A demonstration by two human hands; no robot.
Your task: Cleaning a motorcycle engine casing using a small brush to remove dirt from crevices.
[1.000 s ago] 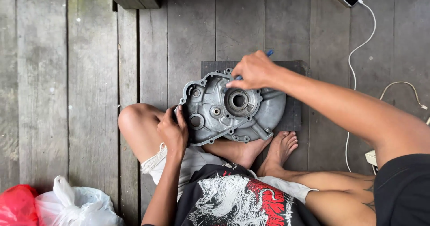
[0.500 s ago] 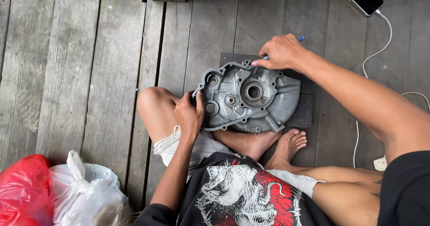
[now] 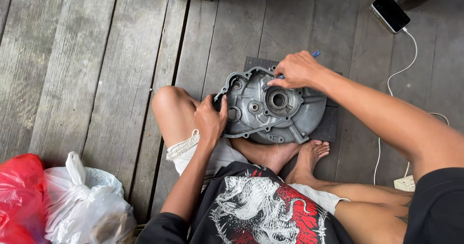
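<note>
Resting between both hands' grip, engine cover touches each.

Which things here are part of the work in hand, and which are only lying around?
In use:
- grey metal engine cover, steadied by left hand
- blue-handled tool, held in right hand
- dark mat beneath the cover

Lying about:
- phone with white cable
- red bag
- white bag

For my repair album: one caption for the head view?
Left hand steadies a grey engine cover; right hand works a blue-handled tool on it.
</note>
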